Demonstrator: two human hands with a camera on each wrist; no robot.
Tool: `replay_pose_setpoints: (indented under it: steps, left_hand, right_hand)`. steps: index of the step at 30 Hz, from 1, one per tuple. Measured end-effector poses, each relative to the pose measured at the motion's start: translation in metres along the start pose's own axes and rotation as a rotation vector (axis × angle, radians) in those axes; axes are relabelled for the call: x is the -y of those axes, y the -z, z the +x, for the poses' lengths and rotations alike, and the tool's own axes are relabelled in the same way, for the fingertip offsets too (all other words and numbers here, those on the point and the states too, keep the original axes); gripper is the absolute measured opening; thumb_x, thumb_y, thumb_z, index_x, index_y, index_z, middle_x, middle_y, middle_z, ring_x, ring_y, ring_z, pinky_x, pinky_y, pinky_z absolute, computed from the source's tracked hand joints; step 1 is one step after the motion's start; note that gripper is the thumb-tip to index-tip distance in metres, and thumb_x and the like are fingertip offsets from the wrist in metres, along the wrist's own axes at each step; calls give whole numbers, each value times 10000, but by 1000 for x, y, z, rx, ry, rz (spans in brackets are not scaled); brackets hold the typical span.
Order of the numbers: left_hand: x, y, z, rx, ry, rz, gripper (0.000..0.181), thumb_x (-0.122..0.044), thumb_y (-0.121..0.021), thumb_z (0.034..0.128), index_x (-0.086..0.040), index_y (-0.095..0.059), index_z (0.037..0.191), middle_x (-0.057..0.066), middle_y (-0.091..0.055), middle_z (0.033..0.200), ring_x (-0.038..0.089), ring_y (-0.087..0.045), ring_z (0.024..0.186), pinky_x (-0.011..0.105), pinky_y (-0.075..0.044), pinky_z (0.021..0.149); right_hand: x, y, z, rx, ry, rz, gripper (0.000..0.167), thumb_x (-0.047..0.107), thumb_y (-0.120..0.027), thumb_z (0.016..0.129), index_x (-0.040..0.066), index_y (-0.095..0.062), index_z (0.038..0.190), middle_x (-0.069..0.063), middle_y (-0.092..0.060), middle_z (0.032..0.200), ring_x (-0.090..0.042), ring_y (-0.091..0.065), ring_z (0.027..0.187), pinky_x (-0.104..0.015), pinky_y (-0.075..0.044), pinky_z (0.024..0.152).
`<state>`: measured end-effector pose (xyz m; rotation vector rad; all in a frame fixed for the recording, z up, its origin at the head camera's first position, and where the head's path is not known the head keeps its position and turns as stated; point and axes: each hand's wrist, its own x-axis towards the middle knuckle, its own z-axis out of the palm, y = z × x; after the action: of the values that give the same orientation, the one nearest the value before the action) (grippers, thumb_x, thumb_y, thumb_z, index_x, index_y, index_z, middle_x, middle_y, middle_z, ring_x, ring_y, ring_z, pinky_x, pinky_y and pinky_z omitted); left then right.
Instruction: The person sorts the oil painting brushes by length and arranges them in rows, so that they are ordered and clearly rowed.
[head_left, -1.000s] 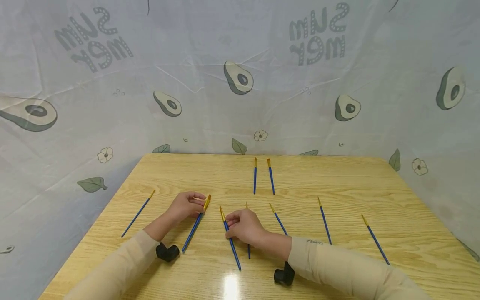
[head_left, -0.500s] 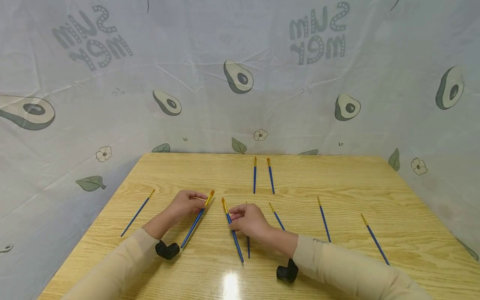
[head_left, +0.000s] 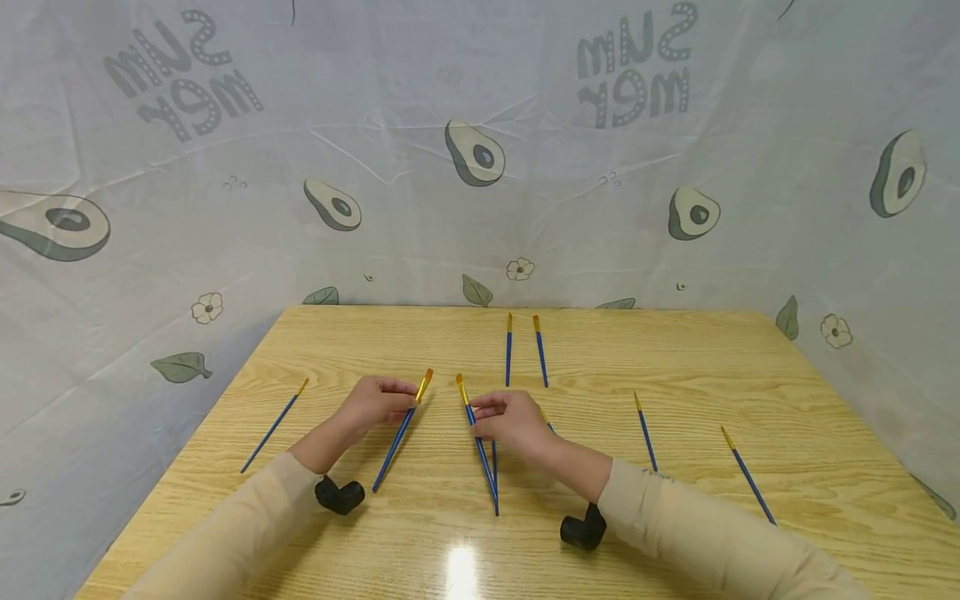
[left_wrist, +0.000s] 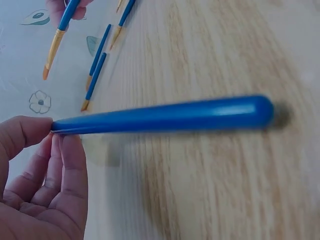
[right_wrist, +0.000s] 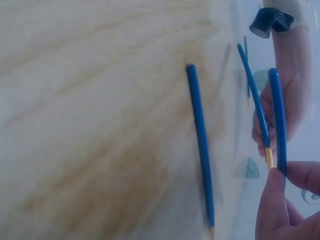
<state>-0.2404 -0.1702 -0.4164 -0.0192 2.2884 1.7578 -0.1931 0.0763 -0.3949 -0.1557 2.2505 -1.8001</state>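
My left hand (head_left: 371,406) pinches a paintbrush (head_left: 393,450) near its gold ferrule, the flat bristles pointing away and the blue handle slanting towards me. In the left wrist view that blue handle (left_wrist: 165,117) stretches across from thumb and fingertips. Opposite, my right hand (head_left: 513,423) pinches a second flat paintbrush (head_left: 483,454) by the upper handle, bristles also pointing away. Another paintbrush (head_left: 494,457) lies on the table beneath the right hand, which hides its upper part. In the right wrist view this lying brush (right_wrist: 201,145) is apart from the held one.
On the wooden table (head_left: 375,333), two paintbrushes (head_left: 541,358) lie side by side at the back. One thin brush (head_left: 273,427) lies at left. Further right are two more brushes (head_left: 646,433), plus one (head_left: 546,419) partly covered by the right arm. A printed sheet (head_left: 405,250) hangs behind.
The right hand has moved right and away from me with its paintbrush, now over the lying brush. The left hand's paintbrush has shifted slightly away from me and to the right.
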Motion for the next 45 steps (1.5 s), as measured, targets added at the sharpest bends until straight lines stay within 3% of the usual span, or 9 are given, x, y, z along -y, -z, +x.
replay_pose_setpoints:
  steps: [6, 12, 20, 30, 39, 45]
  left_hand:
    - [-4, -5, 2, 32, -39, -40, 291, -38, -621, 937, 90, -611, 1199, 233, -660, 1075, 183, -667, 836, 354, -582, 733]
    - [-13, -14, 6, 42, -62, -76, 296, -48, -598, 953, 79, -597, 1221, 258, -617, 1144, 180, -650, 848, 345, -585, 717]
    - [-23, -20, 16, 54, -82, -115, 348, -72, -577, 977, 83, -556, 1287, 277, -574, 1217, 195, -611, 935, 403, -574, 785]
    - [-32, -29, 26, 48, -99, -188, 352, 6, -569, 958, 70, -543, 1303, 175, -584, 1133, 185, -632, 914, 377, -574, 787]
    - [-39, -38, 39, 56, -88, -229, 388, 55, -595, 920, 66, -543, 1304, 158, -578, 1125, 235, -631, 963, 424, -555, 840]
    - [-42, -42, 49, 50, -69, -247, 411, 73, -601, 908, 51, -544, 1315, 162, -571, 1146, 208, -631, 930, 428, -547, 857]
  right_hand:
    - [3, 11, 7, -58, -9, 15, 311, -83, -699, 830, -25, -675, 1135, -126, -647, 974, -189, -630, 851, -349, -579, 737]
    - [3, 25, 12, -82, -28, 71, 339, -80, -687, 846, -20, -660, 1179, -135, -627, 996, -203, -621, 882, -334, -575, 765]
    - [8, 48, 17, -95, -53, 115, 380, -49, -666, 882, 4, -623, 1256, -138, -599, 1053, -222, -633, 925, -453, -530, 885]
    - [11, 69, 23, -118, -51, 120, 418, -25, -649, 907, 20, -585, 1318, -142, -584, 1092, -341, -620, 1043, -458, -532, 883]
    - [7, 102, 35, -179, -64, 154, 433, -10, -636, 922, 19, -559, 1347, -129, -567, 1119, -160, -630, 880, -466, -505, 927]
    - [4, 121, 43, -202, -77, 145, 455, 6, -618, 941, 16, -517, 1385, -157, -536, 1210, -206, -616, 986, -388, -529, 898]
